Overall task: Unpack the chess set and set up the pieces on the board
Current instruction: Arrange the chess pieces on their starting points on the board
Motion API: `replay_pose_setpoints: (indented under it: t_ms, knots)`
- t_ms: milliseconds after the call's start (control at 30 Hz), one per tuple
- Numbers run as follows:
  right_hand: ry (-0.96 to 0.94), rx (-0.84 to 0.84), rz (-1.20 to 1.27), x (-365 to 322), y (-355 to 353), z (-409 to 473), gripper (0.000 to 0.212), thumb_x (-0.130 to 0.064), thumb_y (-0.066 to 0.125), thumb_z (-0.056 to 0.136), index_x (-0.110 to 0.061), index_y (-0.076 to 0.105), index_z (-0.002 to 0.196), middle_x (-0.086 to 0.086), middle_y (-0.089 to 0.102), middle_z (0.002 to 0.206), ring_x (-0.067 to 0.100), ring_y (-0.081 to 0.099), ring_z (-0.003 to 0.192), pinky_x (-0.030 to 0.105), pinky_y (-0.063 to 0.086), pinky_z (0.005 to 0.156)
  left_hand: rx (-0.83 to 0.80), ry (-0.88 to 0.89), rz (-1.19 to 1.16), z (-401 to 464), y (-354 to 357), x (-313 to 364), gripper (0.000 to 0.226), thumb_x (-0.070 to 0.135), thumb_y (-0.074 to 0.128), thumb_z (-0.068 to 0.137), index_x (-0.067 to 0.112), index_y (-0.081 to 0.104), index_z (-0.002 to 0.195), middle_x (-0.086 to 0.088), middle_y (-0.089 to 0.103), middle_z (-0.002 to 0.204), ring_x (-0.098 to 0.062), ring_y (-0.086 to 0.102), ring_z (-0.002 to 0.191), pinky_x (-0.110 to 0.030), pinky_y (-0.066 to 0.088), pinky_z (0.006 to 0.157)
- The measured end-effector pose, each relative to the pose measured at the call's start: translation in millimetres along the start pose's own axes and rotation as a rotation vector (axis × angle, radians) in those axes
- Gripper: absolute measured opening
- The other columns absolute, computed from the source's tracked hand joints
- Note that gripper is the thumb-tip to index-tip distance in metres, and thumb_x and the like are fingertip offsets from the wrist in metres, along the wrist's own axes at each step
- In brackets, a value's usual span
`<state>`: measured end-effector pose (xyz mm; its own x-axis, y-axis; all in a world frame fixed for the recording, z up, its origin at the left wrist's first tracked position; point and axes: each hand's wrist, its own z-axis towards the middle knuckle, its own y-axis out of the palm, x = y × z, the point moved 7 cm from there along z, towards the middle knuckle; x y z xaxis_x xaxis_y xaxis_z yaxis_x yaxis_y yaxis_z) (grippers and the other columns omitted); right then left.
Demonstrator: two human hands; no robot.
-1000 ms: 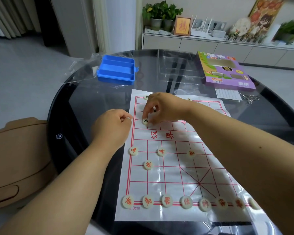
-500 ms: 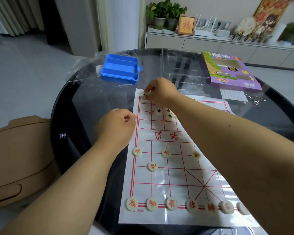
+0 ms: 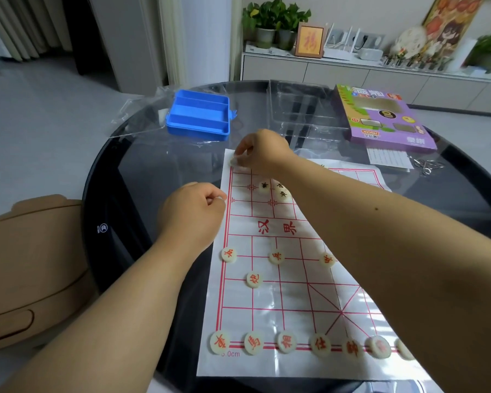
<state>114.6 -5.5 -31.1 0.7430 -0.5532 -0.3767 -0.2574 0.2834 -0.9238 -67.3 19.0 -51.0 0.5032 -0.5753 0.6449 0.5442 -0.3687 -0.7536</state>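
The one camera sits on my head and looks forward and down, close over the tabletop (image 3: 142,177). Beyond the tabletop it also sees the room's far wall.

The right forearm (image 3: 380,236) lies across the far right half of the paper board (image 3: 289,293), hiding the squares and any pieces beneath it. The right hand (image 3: 262,154) covers most of a pale piece (image 3: 234,162) at the far-left corner; its marking cannot be read. Whether the curled left hand (image 3: 193,211) holds anything cannot be told. The last red-marked piece (image 3: 405,348) in the near row is half hidden by the arm. The desk's (image 3: 125,194) near rim runs off the bottom edge.
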Motion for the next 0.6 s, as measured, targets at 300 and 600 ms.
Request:
replay_pose_setpoints:
  t_ms: [300, 600]
  knots:
    - [0.137, 0.137, 0.364, 54, -64, -41, 0.032, -0.034, 0.059, 0.092, -0.009, 0.067, 0.110, 0.010, 0.068, 0.101, 0.015, 0.058, 0.060, 0.021, 0.049, 0.053, -0.036, -0.015, -0.011, -1, 2, -2, 0.020, 0.027, 0.046, 0.097, 0.025, 0.065, 0.091, 0.011, 0.065, 0.092, -0.007, 0.063, 0.070, -0.018, 0.044, 0.051]
    - [0.283, 0.171, 0.448, 112, -80, -85, 0.027, -0.034, 0.065, 0.087, -0.012, 0.071, 0.102, 0.007, 0.069, 0.092, 0.011, 0.053, 0.064, 0.020, 0.043, 0.057, -0.033, -0.022, 0.000, 0, 2, -3, 0.020, 0.029, 0.047, 0.097, 0.026, 0.065, 0.089, 0.012, 0.066, 0.087, -0.009, 0.065, 0.071, -0.032, 0.058, 0.060]
